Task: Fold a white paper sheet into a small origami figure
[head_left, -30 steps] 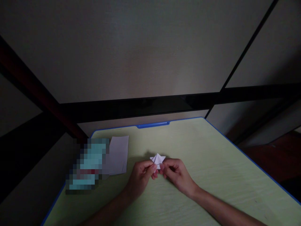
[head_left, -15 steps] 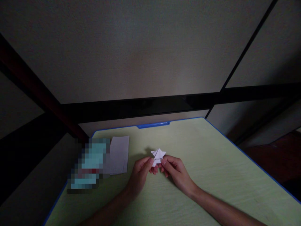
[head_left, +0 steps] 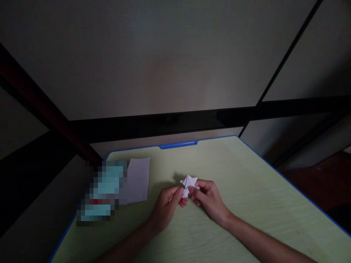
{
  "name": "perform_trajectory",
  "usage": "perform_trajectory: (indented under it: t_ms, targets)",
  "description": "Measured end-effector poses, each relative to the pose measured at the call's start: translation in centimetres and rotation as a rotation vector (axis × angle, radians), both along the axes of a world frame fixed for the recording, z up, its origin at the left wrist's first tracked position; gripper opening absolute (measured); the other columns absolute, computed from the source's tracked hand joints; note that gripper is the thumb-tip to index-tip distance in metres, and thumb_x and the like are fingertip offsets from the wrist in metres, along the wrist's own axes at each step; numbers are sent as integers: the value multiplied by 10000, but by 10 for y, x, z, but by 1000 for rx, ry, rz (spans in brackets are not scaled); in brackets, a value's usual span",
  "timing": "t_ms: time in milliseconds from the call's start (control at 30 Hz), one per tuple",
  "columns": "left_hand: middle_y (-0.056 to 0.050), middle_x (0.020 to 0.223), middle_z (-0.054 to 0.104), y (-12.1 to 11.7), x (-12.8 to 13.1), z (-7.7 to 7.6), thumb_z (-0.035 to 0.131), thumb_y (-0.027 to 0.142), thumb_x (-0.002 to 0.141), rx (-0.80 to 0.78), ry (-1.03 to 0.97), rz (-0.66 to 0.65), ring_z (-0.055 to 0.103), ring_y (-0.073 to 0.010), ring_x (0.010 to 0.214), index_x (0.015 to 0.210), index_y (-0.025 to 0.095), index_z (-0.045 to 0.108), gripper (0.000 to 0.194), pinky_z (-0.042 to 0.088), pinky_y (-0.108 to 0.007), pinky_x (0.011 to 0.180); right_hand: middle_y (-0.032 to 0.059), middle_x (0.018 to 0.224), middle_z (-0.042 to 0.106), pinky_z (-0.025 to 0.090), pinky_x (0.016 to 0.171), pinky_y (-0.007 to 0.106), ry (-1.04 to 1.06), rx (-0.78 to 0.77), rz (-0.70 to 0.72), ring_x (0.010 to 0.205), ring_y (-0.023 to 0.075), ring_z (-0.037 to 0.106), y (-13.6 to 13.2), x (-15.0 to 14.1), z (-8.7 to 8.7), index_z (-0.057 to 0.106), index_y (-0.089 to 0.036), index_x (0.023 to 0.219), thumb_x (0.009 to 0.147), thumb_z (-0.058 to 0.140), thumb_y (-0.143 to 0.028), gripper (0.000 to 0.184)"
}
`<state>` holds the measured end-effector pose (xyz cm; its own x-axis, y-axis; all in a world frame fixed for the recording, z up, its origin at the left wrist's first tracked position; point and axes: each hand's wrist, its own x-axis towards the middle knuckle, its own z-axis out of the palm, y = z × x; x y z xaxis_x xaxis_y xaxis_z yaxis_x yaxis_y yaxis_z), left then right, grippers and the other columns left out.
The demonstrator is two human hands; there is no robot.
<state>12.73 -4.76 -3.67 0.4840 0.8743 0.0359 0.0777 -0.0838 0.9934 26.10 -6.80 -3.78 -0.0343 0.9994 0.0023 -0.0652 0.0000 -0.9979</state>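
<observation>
A small white folded-paper figure (head_left: 189, 182) with pointed corners is held between my two hands, just above the tabletop. My left hand (head_left: 166, 206) pinches its lower left edge between thumb and fingers. On the other side, my right hand (head_left: 210, 201) grips the figure, its thumb lying across the front near the middle. Fingertips behind the paper are partly hidden. The pointed top of the figure faces away from me.
The pale table (head_left: 225, 164) has a blue rim and a blue handle recess (head_left: 178, 145) at its far edge. White paper sheets (head_left: 138, 179) lie at the left, beside a blurred-out teal object (head_left: 102, 190). A panelled wall (head_left: 164, 65) stands behind.
The folded paper first moved slightly away from me, then to the right and back a little. My right thumb has shifted further across its front. Both hands keep hold.
</observation>
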Motion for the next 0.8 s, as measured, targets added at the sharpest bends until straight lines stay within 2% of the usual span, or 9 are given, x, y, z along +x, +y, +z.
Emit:
perform_trajectory:
  t_ms: [200,267,333,433,567,700,800]
  targets:
    - [4,481,480,6,-2,1,369,335,743,-16,-35,92,437,-105,492,513,145,494,323,349,-219,509,-57,411,373,214,369,169,8,38,-73,374,32,288,-3,2,1,471,-120,474,667,535,-259,246]
    - [7,526,498,10,-4,-1,411,313,728,-10,-53,170,440,-103,519,578,143,515,250,346,-209,511,-43,435,416,237,367,170,-9,2,-21,370,37,326,-2,1,3,507,-112,525,679,527,-281,229]
    - [8,598,526,13,-6,-3,456,298,704,-20,-85,226,454,-104,556,721,145,535,173,350,-201,517,-32,460,448,255,367,169,-28,-15,58,372,39,346,0,-2,3,537,-106,579,686,523,-293,216]
    - [5,663,541,15,-7,-5,494,289,678,-45,-145,225,481,-112,603,838,153,518,211,370,-202,545,-28,490,463,282,383,165,-50,-1,111,398,42,358,3,-4,1,554,-106,623,674,543,-284,185]
    - [-4,647,553,13,-6,-4,551,253,631,-61,-110,162,509,-130,632,726,139,529,149,383,-215,582,-37,529,456,301,421,168,-29,-3,120,449,49,368,5,-5,-6,545,-112,668,625,594,-253,155]
    - [4,584,547,12,-6,-1,551,254,632,-75,-73,199,501,-120,578,644,129,538,126,371,-203,538,-55,525,413,276,431,168,-33,-2,77,467,49,351,4,-5,-7,528,-121,675,604,611,-227,152]
    - [17,541,541,13,-6,1,546,246,630,-108,-56,258,474,-98,516,641,121,552,126,351,-186,488,-52,543,421,301,455,174,-43,13,7,483,56,371,3,-5,-4,525,-125,711,621,598,-227,154]
